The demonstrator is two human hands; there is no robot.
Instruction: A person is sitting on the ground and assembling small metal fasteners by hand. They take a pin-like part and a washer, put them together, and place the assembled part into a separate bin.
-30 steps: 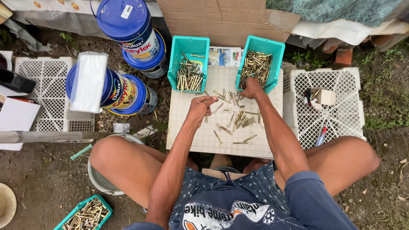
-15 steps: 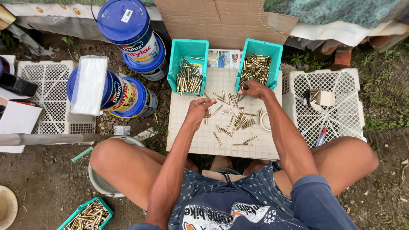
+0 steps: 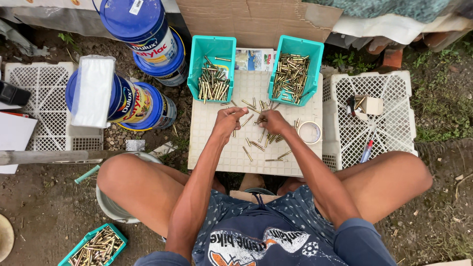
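Head view: sorting brass pins on a crate top

Left teal bin (image 3: 213, 59) holds sorted pins. The left hand (image 3: 230, 118) is curled around a few. Loose brass pins (image 3: 256, 143) lie scattered on the white crate (image 3: 217, 148). The right hand (image 3: 272, 120) pinches one; whichever bin it belongs in, it wants a short reach. Right teal bin (image 3: 295, 69) is fuller.

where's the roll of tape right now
In the head view, the tape roll lies flat on the white crate top, near its right edge, just right of the right hand.
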